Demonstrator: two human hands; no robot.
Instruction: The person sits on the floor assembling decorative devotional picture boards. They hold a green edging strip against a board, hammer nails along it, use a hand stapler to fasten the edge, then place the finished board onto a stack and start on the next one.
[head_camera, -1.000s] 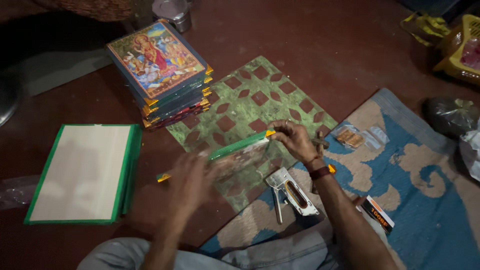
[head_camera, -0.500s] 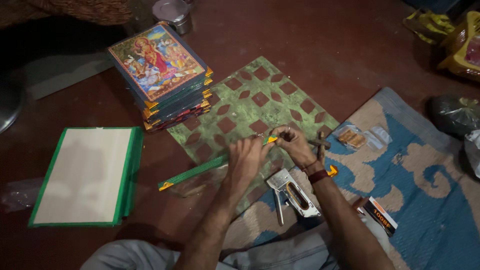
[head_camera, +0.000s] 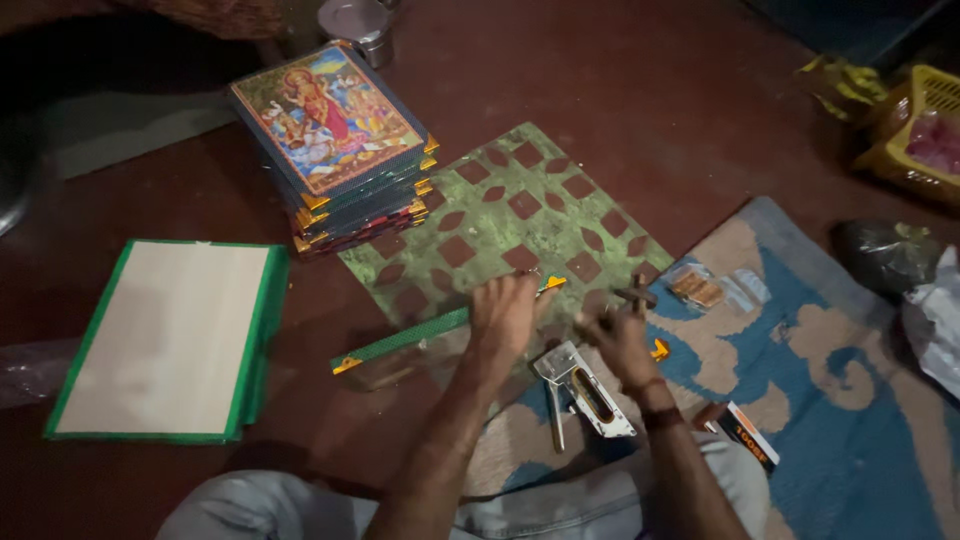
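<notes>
Two hands: left hand (head_camera: 505, 315) grip holding green frame (head_camera: 400, 340); right hand (head_camera: 620, 340) grip unclear; small orange-black box (head_camera: 748, 436) by knee.

A stack of framed pictures (head_camera: 335, 140) sits at upper centre-left of the frame, a patterned sheet (head_camera: 505, 225) just right of it. A flat board (head_camera: 165, 340) lies at left on the floor (head_camera: 600, 80). A staple gun (head_camera: 585, 390) rests on the rug (head_camera: 840, 400) at lower right, with a basket (head_camera: 915, 135) at upper right.

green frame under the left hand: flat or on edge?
On edge: the green frame shows only its narrow side, with the left hand on it.
</notes>
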